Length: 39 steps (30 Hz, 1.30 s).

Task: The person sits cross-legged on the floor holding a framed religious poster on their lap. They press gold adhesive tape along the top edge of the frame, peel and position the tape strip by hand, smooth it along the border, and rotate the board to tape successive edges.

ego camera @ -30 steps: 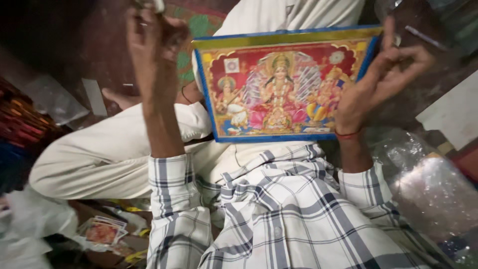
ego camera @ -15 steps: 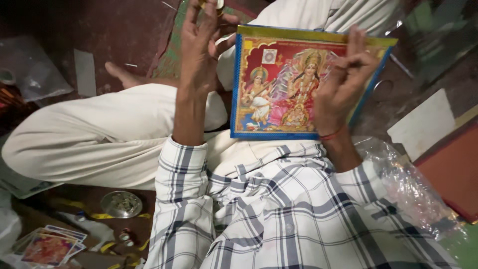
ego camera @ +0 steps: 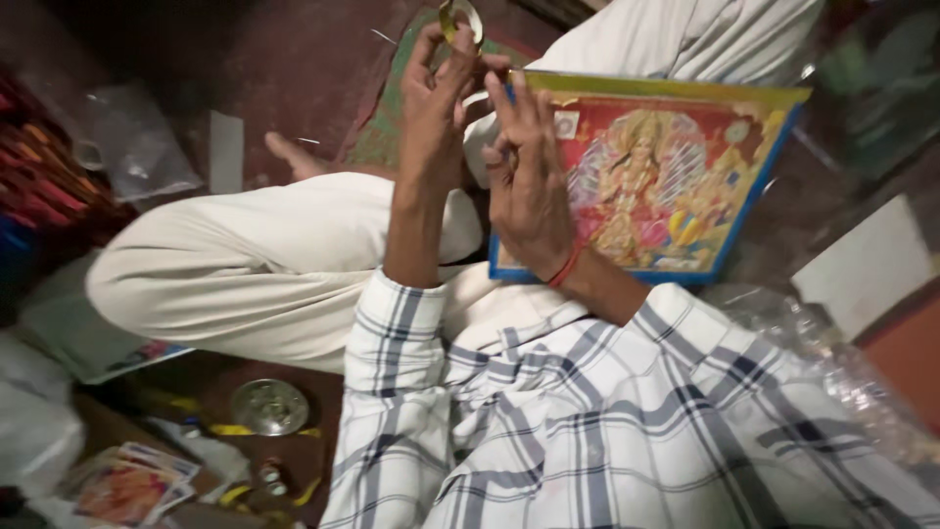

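Note:
I sit cross-legged in pale trousers with a colourful picture (ego camera: 676, 186), edged in blue and yellow, resting on my lap. My left hand (ego camera: 436, 98) is raised above my knee and grips a small roll of tape (ego camera: 460, 18) at its fingertips. My right hand (ego camera: 529, 186), with a red thread at the wrist, lies over the picture's left edge. Its thumb and fingers pinch a pale strip (ego camera: 475, 98) that leads from the roll. The two hands almost touch.
A round metal dish (ego camera: 269, 407) and a stack of small colourful pictures (ego camera: 122, 485) lie on the floor at the lower left. Clear plastic bags (ego camera: 127, 147) are at the upper left, a white card (ego camera: 867, 264) and crinkled plastic wrap (ego camera: 842, 372) at the right.
My right hand has let go of the picture's right edge and moved left to meet my left hand at the tape roll. The picture now lies on my lap.

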{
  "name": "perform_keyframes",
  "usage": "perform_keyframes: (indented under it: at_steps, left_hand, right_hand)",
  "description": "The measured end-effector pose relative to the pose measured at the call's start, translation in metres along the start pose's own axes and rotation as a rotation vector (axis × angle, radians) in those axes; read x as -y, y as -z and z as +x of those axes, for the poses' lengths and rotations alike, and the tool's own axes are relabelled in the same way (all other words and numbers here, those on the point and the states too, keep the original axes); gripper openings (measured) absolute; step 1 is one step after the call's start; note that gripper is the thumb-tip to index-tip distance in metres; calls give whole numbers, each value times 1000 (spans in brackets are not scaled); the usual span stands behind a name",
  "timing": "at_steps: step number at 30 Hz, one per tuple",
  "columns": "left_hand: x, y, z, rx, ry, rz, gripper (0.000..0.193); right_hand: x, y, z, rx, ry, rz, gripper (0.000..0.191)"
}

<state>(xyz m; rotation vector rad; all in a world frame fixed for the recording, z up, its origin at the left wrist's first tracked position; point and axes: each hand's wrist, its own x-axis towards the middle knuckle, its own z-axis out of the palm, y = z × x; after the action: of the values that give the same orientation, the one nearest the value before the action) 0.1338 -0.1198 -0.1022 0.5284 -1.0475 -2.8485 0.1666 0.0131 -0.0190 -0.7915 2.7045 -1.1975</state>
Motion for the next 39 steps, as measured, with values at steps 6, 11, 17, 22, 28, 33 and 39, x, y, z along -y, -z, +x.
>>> perform_keyframes:
  at_steps: [6, 11, 17, 22, 28, 33, 39]
  left_hand:
    - [4, -2, 3, 8, 38, 45, 43]
    - [5, -4, 6, 23, 16, 19, 39]
    - [6, -8, 4, 6, -7, 28, 36]
    - [2, -10, 1, -42, -24, 64, 39]
    - [-7, -14, 0, -25, -17, 110, 41]
    - [-9, -16, -2, -43, -14, 144, 42]
    - [-12, -15, -3, -34, -14, 104, 41]
  right_hand:
    - [-44, 58, -22, -50, -147, -60, 31]
    - [-91, 126, -47, -247, -194, 29, 16]
    - [-105, 142, -56, -341, -189, -135, 30]
    - [-100, 133, -58, -270, -135, -353, 3]
    - [-100, 156, -51, -357, -288, -270, 32]
    - [-112, 143, -53, -447, -224, 11, 22]
    - [-140, 147, -50, -575, -180, 83, 19]
